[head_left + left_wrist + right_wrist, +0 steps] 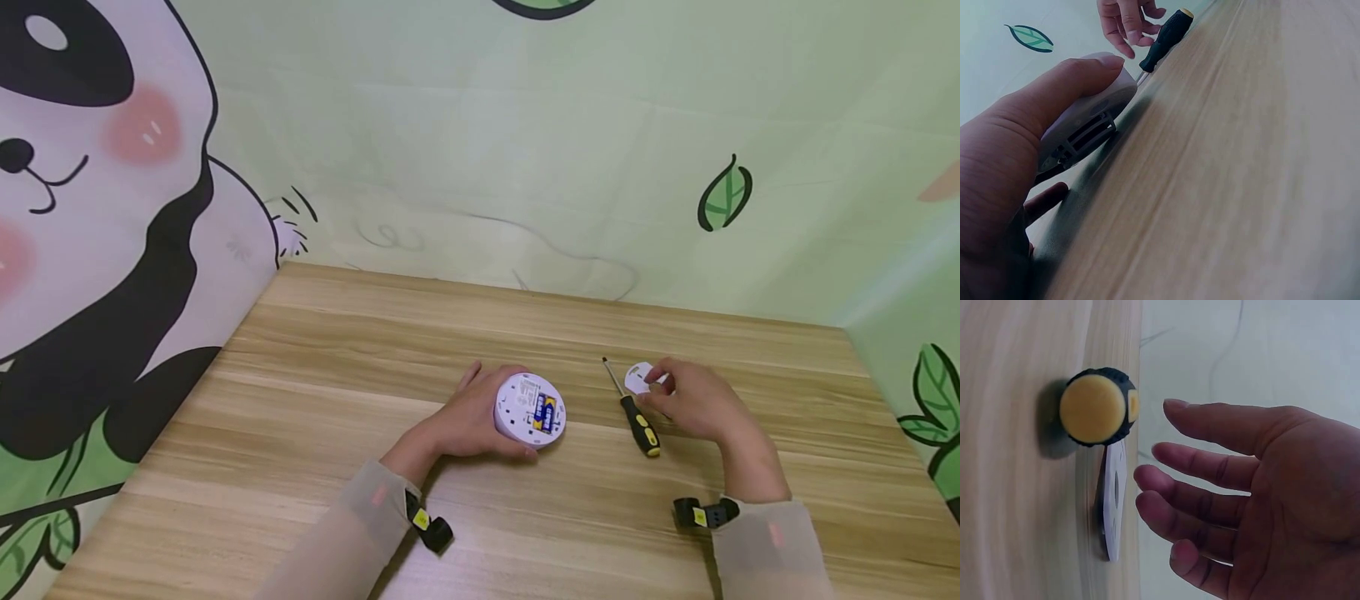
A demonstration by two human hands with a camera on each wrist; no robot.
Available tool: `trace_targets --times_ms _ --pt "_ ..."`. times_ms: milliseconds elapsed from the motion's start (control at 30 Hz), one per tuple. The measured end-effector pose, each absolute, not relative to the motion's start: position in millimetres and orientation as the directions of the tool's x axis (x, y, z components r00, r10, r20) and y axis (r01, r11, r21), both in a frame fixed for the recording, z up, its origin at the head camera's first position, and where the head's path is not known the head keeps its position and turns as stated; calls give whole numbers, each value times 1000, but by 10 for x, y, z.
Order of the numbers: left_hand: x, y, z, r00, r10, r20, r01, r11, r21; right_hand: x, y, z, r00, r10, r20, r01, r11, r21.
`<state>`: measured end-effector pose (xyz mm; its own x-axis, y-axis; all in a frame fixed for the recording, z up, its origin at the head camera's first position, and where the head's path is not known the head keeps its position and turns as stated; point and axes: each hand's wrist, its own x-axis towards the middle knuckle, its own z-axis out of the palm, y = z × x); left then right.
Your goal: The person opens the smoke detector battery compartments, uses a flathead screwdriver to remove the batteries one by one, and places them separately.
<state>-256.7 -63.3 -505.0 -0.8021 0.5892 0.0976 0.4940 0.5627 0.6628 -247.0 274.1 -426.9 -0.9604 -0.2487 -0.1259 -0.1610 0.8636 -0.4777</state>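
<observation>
My left hand (467, 422) grips a round white battery device, like a smoke alarm (517, 410), around its side. Its underside faces up, with two blue-and-yellow batteries (544, 414) in the uncovered compartment. In the left wrist view, the thumb lies over the edge of the alarm (1094, 103), near its dark slots. My right hand (701, 402) hovers by a thin white plate (636, 378) that lies on the table. The right wrist view shows the fingers (1200, 503) loosely bent, holding nothing and apart from the plate (1115, 506).
A screwdriver (641, 427) with a black-and-yellow handle lies between the hands, its tip pointing away beside the plate. The wooden table (360, 333) ends at a green printed backdrop (465, 158) at the back and sides.
</observation>
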Motion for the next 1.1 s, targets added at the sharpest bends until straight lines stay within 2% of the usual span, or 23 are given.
trace_targets --times_ms 533,1100 --pt "-2567 -639 -5053 -811 578 93 477 562 676 -2448 2657 -4315 -936 -246 -250 -97 866 -491" --pt "-2571 -634 -5064 -821 553 139 482 543 688 -2443 2559 -4394 -933 -271 -235 -154 894 -421"
